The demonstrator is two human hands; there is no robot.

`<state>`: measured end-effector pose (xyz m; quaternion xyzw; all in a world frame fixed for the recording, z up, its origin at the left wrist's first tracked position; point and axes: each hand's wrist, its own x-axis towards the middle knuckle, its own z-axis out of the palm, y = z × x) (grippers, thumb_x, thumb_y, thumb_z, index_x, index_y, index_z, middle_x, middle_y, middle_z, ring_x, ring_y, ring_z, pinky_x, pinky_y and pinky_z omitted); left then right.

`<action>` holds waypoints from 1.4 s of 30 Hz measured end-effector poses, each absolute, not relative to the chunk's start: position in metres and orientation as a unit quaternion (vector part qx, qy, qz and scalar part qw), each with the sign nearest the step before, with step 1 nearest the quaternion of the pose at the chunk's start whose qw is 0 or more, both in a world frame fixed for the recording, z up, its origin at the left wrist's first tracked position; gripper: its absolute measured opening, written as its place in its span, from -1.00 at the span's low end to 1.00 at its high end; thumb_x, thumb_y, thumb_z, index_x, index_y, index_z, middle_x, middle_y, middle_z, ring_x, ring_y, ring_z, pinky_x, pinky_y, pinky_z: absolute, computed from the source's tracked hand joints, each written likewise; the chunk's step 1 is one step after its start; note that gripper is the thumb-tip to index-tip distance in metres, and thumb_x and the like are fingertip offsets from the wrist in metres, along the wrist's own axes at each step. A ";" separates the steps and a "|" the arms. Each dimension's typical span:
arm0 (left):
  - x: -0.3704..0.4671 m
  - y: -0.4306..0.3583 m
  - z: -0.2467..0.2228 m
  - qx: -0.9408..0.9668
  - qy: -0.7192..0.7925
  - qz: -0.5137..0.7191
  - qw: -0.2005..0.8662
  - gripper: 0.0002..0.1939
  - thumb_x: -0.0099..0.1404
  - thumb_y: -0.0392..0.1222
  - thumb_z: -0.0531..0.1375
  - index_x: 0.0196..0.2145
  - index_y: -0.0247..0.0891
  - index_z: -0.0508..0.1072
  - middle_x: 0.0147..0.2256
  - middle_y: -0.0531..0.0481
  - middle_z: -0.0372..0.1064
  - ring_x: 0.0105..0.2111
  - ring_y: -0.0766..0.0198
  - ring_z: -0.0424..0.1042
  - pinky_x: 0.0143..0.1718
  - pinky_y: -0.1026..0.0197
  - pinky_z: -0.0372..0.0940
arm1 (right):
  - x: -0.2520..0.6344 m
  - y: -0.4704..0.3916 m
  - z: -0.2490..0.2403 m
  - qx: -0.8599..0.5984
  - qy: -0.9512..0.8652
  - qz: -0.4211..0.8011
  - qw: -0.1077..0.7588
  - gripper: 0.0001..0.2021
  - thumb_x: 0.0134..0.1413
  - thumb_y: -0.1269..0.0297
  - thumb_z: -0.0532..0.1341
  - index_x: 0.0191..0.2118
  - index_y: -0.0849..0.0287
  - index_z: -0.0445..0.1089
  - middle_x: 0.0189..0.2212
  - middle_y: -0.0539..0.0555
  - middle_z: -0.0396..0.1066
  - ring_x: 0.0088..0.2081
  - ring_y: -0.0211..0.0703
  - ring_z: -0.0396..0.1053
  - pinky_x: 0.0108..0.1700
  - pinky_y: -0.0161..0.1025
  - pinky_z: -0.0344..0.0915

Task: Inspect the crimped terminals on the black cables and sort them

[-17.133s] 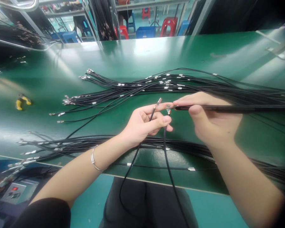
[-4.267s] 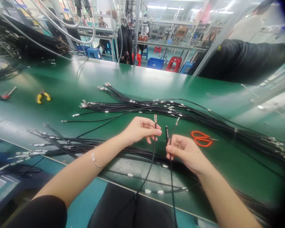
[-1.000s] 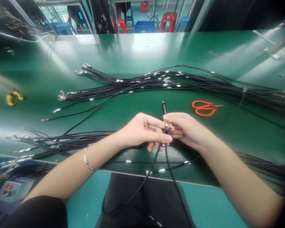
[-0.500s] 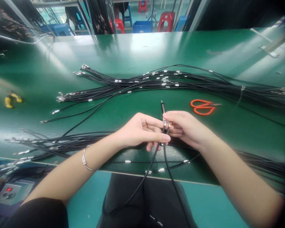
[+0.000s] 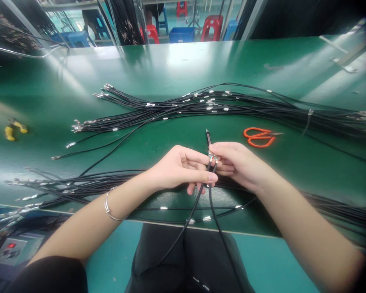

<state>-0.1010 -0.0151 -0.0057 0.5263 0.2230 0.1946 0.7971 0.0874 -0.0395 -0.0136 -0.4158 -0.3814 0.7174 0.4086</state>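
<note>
Two black cables [image 5: 197, 197] hang from my hands over the table's edge toward my lap, their metal connector ends [image 5: 212, 156] side by side at the top. My left hand [image 5: 190, 169] pinches the cables just below the connectors, between thumb and fingers. My right hand [image 5: 233, 160] has its thumb and fingertips closed on the connector ends. A dark pen-like object [image 5: 208, 137] with a pale pointed tip shows just beyond the connectors; its lower end is hidden, so I cannot tell whether it is held.
Bundles of black cables [image 5: 177, 109] lie across the green table [image 5: 171, 67], with another bundle [image 5: 103, 181] near the front edge. Orange-handled scissors [image 5: 259, 137] lie to the right, yellow-handled pliers [image 5: 14, 129] at far left. A box with a red switch [image 5: 16, 248] stands lower left.
The whole view has shifted very slightly. Both hands keep the same hold on the cables and connectors.
</note>
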 end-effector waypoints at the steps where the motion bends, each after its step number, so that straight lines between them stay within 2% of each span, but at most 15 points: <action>1: -0.101 -0.015 -0.006 0.526 0.224 0.194 0.797 -0.57 0.11 -0.26 0.39 -0.04 -0.36 0.53 -0.45 -0.08 0.50 -0.59 0.32 0.46 -0.68 0.41 0.31 | 0.088 -0.040 -0.014 -0.415 -0.381 0.718 0.409 -0.63 0.08 0.18 0.31 -0.58 0.24 0.20 -0.68 -0.14 0.01 -0.67 -0.49 -0.15 -0.63 -0.40 -0.26; 16: -0.100 -0.015 -0.007 0.531 0.232 0.187 0.793 -0.57 0.12 -0.24 0.39 -0.04 -0.36 0.52 -0.43 -0.10 0.51 -0.58 0.33 0.46 -0.68 0.40 0.32 | 0.087 -0.041 -0.011 -0.414 -0.358 0.729 0.411 -0.66 0.08 0.29 0.28 -0.61 0.25 0.21 -0.71 -0.15 0.00 -0.69 -0.51 -0.19 -0.66 -0.42 -0.29; 33: -0.100 -0.015 -0.009 0.537 0.233 0.183 0.790 -0.58 0.14 -0.25 0.37 -0.02 -0.33 0.52 -0.41 -0.10 0.51 -0.56 0.33 0.47 -0.66 0.42 0.31 | 0.087 -0.041 -0.009 -0.422 -0.383 0.718 0.400 -0.65 0.05 0.22 0.30 -0.60 0.21 0.18 -0.71 -0.16 -0.03 -0.68 -0.47 -0.20 -0.63 -0.38 -0.27; 36: -0.101 -0.014 -0.009 0.537 0.240 0.187 0.787 -0.59 0.14 -0.25 0.37 -0.04 -0.33 0.52 -0.41 -0.10 0.52 -0.57 0.35 0.46 -0.66 0.42 0.32 | 0.087 -0.041 -0.011 -0.497 -0.458 0.617 0.404 -0.59 0.10 0.05 0.25 -0.60 0.18 0.17 -0.71 -0.12 -0.02 -0.66 -0.42 -0.16 -0.60 -0.34 -0.21; 38: -0.101 -0.014 -0.009 0.536 0.249 0.194 0.783 -0.60 0.14 -0.24 0.38 -0.05 -0.34 0.53 -0.42 -0.10 0.52 -0.59 0.37 0.44 -0.66 0.42 0.32 | 0.088 -0.039 -0.015 -0.589 -0.542 0.439 0.408 -0.54 0.18 -0.05 0.15 -0.59 0.19 0.24 -0.69 -0.07 0.05 -0.63 -0.36 -0.04 -0.55 -0.31 -0.11; 40: -0.101 -0.013 -0.008 0.535 0.261 0.196 0.779 -0.60 0.13 -0.23 0.38 -0.05 -0.35 0.53 -0.42 -0.10 0.52 -0.60 0.37 0.43 -0.67 0.41 0.32 | 0.091 -0.035 -0.021 -0.645 -0.614 0.254 0.377 -0.59 0.18 -0.04 0.15 -0.49 0.20 0.36 -0.61 0.01 0.23 -0.55 -0.28 0.12 -0.48 -0.28 0.01; 42: -0.101 -0.013 -0.008 0.534 0.268 0.195 0.778 -0.59 0.13 -0.23 0.38 -0.05 -0.36 0.52 -0.42 -0.10 0.52 -0.59 0.35 0.44 -0.67 0.40 0.32 | 0.093 -0.032 -0.028 -0.653 -0.669 0.162 0.317 -0.72 0.08 0.05 0.26 -0.32 0.21 0.44 -0.43 0.10 0.39 -0.44 -0.18 0.27 -0.39 -0.24 0.14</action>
